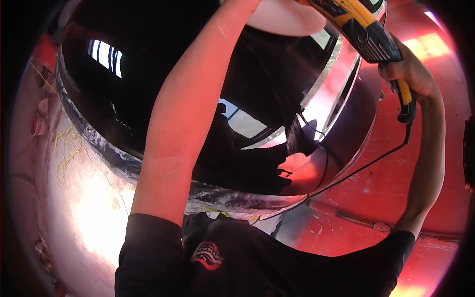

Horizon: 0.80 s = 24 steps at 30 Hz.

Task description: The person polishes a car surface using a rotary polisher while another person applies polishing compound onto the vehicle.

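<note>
The right hand [411, 73] wraps around the rear handle of a yellow-and-black power tool [365, 33], which extends up and left from it, before a glossy black panel [133, 94]. The left hand seems past the top edge; I cannot tell its grip.

Polisher [352, 30]: yellow and black, vented dark housing, slanted from the top edge down to its handle at right, front end out of frame; black cord [366, 166] drops from the handle and runs down leftward past the panel's lower right rim. Pad [287, 19]: pale, round, top cropped, over the panel's upper part, contact unclear. Panel [262, 69]: broad, curved, glossy black, mirroring bright windows and red patches, its lower rim scuffed and streaked whitish.
</note>
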### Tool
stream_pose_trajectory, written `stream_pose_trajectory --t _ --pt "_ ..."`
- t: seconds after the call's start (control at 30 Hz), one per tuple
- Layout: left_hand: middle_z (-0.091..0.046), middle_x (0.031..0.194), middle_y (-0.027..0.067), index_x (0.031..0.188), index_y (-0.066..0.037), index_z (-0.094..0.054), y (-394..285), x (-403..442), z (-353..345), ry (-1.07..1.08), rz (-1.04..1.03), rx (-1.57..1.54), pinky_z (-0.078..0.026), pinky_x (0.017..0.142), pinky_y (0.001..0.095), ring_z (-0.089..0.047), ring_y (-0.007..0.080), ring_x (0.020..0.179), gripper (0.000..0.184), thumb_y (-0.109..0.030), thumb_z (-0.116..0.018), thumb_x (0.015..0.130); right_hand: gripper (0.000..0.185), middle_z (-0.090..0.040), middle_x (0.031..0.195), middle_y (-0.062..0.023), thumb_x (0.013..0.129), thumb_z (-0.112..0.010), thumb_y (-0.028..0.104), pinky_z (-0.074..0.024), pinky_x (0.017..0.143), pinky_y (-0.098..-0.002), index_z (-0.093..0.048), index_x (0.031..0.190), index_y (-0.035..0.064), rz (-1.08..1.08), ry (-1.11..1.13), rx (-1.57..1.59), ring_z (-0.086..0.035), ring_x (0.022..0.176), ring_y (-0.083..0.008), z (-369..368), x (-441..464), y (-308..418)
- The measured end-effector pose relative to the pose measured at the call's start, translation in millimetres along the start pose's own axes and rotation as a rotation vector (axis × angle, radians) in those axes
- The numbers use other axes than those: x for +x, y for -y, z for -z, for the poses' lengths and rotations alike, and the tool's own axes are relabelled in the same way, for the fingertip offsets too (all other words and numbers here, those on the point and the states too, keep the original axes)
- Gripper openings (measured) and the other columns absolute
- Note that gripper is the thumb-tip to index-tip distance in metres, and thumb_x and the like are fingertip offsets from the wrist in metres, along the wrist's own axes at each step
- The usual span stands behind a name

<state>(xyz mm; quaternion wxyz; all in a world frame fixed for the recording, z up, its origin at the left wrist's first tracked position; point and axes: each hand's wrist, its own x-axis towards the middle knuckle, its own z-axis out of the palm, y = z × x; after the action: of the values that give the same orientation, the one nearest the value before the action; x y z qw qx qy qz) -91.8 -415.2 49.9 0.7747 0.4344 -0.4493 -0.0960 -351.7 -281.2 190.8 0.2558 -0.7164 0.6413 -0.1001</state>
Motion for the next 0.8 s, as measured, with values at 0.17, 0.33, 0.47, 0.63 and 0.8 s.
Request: stream_pose_trajectory --t 0.17,0.33,0.47,0.63,0.8 --pt "-0.072 0.092 0.0271 0.098 0.004 -0.073 -51.6 -77.7 -17.6 0.096 0.018 -0.088 -0.053 0.085 0.0492 -0.07 0.0453 0.093 0.03 -0.024 -0.075 0.088 0.087 -0.061 0.086 -0.0077 0.058 -0.067 0.002 -0.0504 0.052 -0.0286 -0.047 0.143 0.0009 -0.168 0.002 0.124 -0.057 0.058 -0.0144 12.5 -82.6 -49.6" --pt "-0.071 0.088 0.0265 0.092 0.003 -0.069 -99.7 -169.8 -53.5 0.221 0.081 -0.104 -0.053 0.081 0.052 -0.068 0.0468 0.089 0.027 -0.024 -0.074 0.089 0.088 -0.059 0.077 -0.0063 0.055 -0.066 -0.002 -0.0497 0.051 -0.0306 -0.047 0.141 -0.0008 -0.241 -0.139 0.181 -0.058 0.056 -0.0157 17.9 -168.6 -104.2" --pt "-0.072 0.081 0.019 0.085 -0.002 -0.07 -136.1 -227.2 -82.5 0.162 0.197 -0.203 -0.054 0.077 0.0486 -0.069 0.0426 0.079 0.022 -0.021 -0.08 0.082 0.095 -0.06 0.081 -0.0058 0.053 -0.067 -0.006 -0.0496 0.05 -0.0297 -0.045 0.145 0.001 -0.352 -0.146 0.167 -0.059 0.057 -0.0145 37.3 -220.9 -145.1" --pt "-0.072 0.081 0.0177 0.087 -0.003 -0.069 -149.5 -240.1 -74.1 0.223 0.25 -0.357 -0.053 0.074 0.0471 -0.07 0.0408 0.079 0.018 -0.017 -0.079 0.083 0.098 -0.061 0.084 -0.0057 0.053 -0.07 -0.006 -0.0502 0.049 -0.0297 -0.043 0.147 0.0017 -0.373 -0.169 0.137 -0.059 0.056 -0.0138 38.8 -238.7 -147.9" --pt "-0.074 0.082 0.0149 0.09 -0.004 -0.072 -118.0 -199.3 -53.7 0.148 0.18 -0.303 -0.055 0.074 0.0451 -0.071 0.0387 0.078 0.015 -0.016 -0.079 0.083 0.099 -0.063 0.085 -0.0073 0.054 -0.07 -0.004 -0.0511 0.049 -0.0299 -0.041 0.148 0.0013 -0.306 -0.158 0.137 -0.06 0.056 -0.0146 26.5 -201.6 -118.3"
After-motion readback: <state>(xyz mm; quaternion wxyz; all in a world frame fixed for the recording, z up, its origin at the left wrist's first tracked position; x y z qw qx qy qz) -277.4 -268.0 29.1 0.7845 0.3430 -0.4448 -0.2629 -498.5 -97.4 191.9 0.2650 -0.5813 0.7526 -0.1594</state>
